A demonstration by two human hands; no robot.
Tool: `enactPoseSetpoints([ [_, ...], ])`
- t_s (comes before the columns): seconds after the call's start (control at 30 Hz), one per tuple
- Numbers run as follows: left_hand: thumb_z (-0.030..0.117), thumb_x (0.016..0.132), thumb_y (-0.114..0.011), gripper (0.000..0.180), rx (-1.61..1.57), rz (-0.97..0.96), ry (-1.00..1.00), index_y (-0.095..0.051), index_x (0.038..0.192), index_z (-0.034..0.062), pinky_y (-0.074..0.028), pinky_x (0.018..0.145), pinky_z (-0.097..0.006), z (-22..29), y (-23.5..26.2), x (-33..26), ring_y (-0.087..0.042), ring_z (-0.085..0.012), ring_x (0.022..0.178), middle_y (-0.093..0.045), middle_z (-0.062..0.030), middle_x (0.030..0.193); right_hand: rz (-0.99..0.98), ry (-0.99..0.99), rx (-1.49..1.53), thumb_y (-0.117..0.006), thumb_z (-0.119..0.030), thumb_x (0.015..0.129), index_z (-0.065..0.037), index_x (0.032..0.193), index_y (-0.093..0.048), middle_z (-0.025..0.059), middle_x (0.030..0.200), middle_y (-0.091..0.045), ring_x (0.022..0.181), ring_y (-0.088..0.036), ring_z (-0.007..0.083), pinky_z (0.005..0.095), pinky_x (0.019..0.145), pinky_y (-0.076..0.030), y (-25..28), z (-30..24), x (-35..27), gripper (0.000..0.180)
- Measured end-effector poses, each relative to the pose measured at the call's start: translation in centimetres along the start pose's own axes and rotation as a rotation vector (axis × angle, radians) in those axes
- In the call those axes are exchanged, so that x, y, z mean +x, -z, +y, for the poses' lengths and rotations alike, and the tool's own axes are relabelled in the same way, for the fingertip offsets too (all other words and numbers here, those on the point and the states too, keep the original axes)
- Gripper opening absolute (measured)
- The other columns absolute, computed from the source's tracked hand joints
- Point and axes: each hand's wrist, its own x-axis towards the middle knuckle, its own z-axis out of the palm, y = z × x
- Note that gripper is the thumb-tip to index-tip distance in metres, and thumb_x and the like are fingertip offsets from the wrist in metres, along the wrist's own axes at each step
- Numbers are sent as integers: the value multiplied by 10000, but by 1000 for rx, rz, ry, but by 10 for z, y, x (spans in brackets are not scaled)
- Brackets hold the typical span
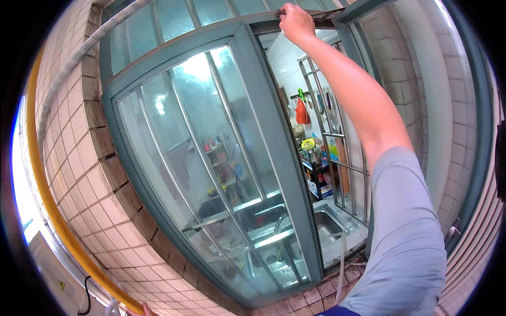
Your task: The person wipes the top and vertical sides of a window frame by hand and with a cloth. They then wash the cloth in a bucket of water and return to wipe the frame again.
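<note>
1. The right grip (pixel 296 23), at the upper centre of the frame, has its fingers (pixel 288 7) bent at the top edge of the window opening. A small dark patch (pixel 280 14) shows beside the fingertips; I cannot tell whether it is held or part of the frame.
2. The left grip (pixel 141 310) shows only in part at the lower edge, left of centre, against the lower end of a yellow pipe (pixel 59 221). I cannot tell how firmly it is closed.
3. The right forearm (pixel 350 87) runs down from the upper centre toward the right, into a grey sleeve (pixel 403 231) at the lower right.
4. The green window frame (pixel 247 68) fills the middle of the picture, its top edge just under the right grip. It holds a glass pane (pixel 153 158) with metal bars (pixel 184 116) behind it.
5. Through the narrow gap right of centre, a red item (pixel 302 113) hangs by a white wall; below it, a metal sink (pixel 328 224) is set in a pale table (pixel 354 233).
6. A pale hose (pixel 342 268) comes over the sill, below and right of centre.
7. Beige tiles (pixel 79 174) cover the wall at left, crossed by a whitish pipe (pixel 71 60) at the upper left. A pale box (pixel 52 271) with a black cable (pixel 87 295) sits at the lower left.
</note>
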Motion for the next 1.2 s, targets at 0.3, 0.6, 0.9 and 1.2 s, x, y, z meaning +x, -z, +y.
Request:
enactPoseSetpoints([
  [0.3, 407, 814, -745, 1000, 53, 86, 15, -163, 1448, -103, -377, 1039, -465, -2, 15, -4, -471, -438, 1210, -440, -342, 1340, -80, 230, 36, -583, -145, 823, -51, 855, -629, 189, 945, -640, 898, -623, 392, 491, 793, -497, -9, -29, -2, 109],
  [0.6, 381, 820, -754, 981, 32, 50, -48, -172, 1448, -96, -407, 1011, -473, -15, 10, 4, -483, -418, 1178, -407, -335, 1344, -166, 122, -50, -540, -165, 848, -31, 916, -635, 219, 977, -637, 981, -608, 403, 489, 838, -486, -22, -39, 7, 177],
  [0.9, 431, 812, -745, 1030, 96, 70, -51, -140, 1459, -94, -473, 942, -470, -42, 5, 10, -542, -441, 1104, -442, -351, 1315, -368, 130, -215, -535, -165, 881, -107, 1018, -654, 111, 1033, -661, 999, -624, 314, 444, 830, -500, 11, 23, 39, 191],
  [1.2, 464, 803, -744, 1054, 0, 32, 9, -141, 1453, -105, -474, 936, -466, -15, 8, 5, -538, -451, 1122, -478, -360, 1281, -538, 502, 101, -590, -158, 778, -74, 898, -695, 182, 930, -680, 913, -637, 375, 454, 799, -506, -49, -124, 51, 180],
])
